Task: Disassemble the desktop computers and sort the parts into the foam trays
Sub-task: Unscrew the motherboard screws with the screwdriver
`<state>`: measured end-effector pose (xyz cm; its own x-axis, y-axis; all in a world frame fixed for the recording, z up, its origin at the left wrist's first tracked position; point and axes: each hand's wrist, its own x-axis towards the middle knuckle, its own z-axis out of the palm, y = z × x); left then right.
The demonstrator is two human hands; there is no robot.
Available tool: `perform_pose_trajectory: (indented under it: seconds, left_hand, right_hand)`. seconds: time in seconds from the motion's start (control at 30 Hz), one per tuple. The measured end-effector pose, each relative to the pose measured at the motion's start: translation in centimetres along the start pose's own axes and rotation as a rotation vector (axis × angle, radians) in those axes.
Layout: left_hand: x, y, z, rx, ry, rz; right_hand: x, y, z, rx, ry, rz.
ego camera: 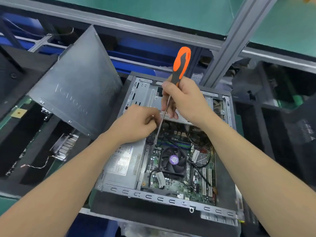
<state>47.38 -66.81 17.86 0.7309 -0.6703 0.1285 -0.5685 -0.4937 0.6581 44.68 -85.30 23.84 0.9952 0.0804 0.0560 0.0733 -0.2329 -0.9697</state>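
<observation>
Two bare hands work over an open desktop computer [154, 196] lying flat on the bench, as our head-worn camera looks down. Our right hand [185, 100] wraps its fingers round the lower grip of an orange-and-black screwdriver [181, 64]. The handle tips up and away from us, and the long shaft slants down and leftward to a tip near the seam between the power supply [122, 162] and the motherboard [172, 184], just beyond the CPU fan [173, 159]. Our left hand [135, 126] sits just beside the shaft's middle, fingers curled tight and apparently pinching a small shiny piece [152, 116] we cannot identify. We judge the fastener lies below both hands along the shaft's line, the left hand nearer to it. A removed side panel [77, 93] leans at left above a foam tray [34, 171] already holding a heatsink [65, 147].
</observation>
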Motion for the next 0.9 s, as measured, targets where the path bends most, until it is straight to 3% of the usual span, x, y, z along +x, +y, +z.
perform_pose_trajectory:
  seconds: [0.23,0.37,0.8,0.9]
  left_hand:
    - [-1.0,1.2,-0.8,0.033,-0.272,0.085]
    - [-1.1,2.6,-0.1,0.146,-0.318,0.146]
    - [-0.5,3.9,1.7,0.252,-0.376,0.021]
    - [-0.2,4.2,1.4,0.068,-0.338,-0.049]
  right_hand:
    - [-2.4,-4.3,-5.3,-0.028,0.178,-0.08]
    - [-4.2,-6.4,-8.1,-0.027,0.275,-0.126]
    - [-7.7,-7.2,-10.7,-0.046,0.409,-0.152]
    - [-8.2,-6.9,-11.2,-0.108,0.411,-0.12]
